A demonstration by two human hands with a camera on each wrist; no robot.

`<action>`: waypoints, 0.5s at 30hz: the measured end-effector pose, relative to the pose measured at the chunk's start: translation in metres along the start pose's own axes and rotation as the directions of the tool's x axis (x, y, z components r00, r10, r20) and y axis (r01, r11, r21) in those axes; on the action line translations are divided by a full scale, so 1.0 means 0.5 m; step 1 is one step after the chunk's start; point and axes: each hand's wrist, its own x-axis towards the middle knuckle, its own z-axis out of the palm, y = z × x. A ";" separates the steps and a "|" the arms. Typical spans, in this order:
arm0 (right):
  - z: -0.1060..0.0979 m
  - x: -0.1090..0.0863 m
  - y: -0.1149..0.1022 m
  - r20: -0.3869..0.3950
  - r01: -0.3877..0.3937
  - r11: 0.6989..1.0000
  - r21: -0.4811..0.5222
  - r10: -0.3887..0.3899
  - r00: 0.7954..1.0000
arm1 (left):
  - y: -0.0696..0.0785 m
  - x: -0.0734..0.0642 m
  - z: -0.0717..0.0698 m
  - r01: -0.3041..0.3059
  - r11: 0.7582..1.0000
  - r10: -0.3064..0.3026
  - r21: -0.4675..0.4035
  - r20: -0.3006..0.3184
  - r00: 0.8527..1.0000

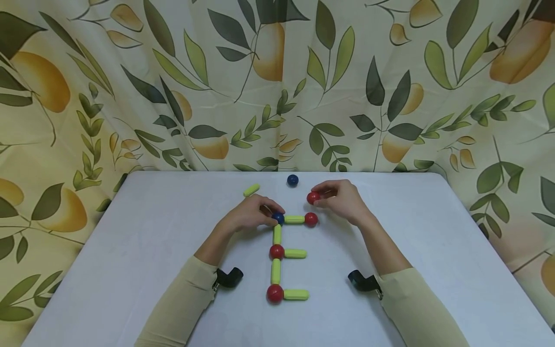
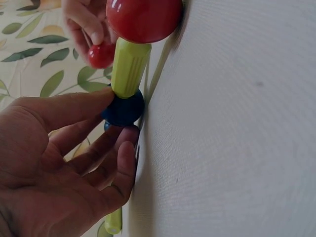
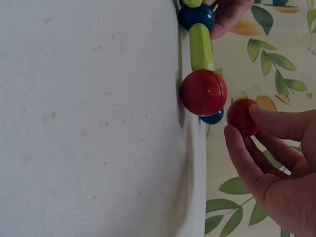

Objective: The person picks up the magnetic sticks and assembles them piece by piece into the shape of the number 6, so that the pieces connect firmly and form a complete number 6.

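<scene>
On the table lies a joined figure of yellow-green rods and balls, shaped like a letter F with an extra bottom bar. My left hand (image 1: 251,212) pinches the blue ball (image 1: 278,219) at its upper left corner, thumb and fingertips round it. From that ball one green rod (image 1: 294,220) runs right to a red ball (image 1: 310,220). Another rod runs down to a middle red ball (image 1: 276,252), then a lower red ball (image 1: 275,294). My right hand (image 1: 344,200) holds a separate red ball (image 3: 242,117) between thumb and fingertips, above and apart from the figure's upper right ball.
A loose blue ball (image 1: 292,180) lies near the table's back edge. Left of it is a loose green rod (image 1: 251,190), beyond my left hand. Side rods (image 1: 296,253) from the middle and lower red balls end without a ball. A patterned curtain (image 1: 277,86) hangs behind the white table (image 1: 143,231).
</scene>
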 end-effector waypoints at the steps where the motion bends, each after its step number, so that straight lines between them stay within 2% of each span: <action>1: -0.001 -0.004 -0.002 0.005 0.000 1.000 0.001 0.000 1.000 | 0.000 0.000 0.000 0.001 1.000 -0.001 0.001 0.000 1.000; 8: -0.004 -0.029 -0.010 0.037 0.033 0.999 -0.010 -0.032 0.999 | 0.000 0.000 -0.001 -0.003 1.000 0.003 0.004 0.005 1.000; 15: -0.007 -0.053 -0.011 0.105 0.047 0.998 -0.031 -0.044 0.994 | 0.000 0.001 -0.001 -0.001 1.000 0.001 0.001 0.006 1.000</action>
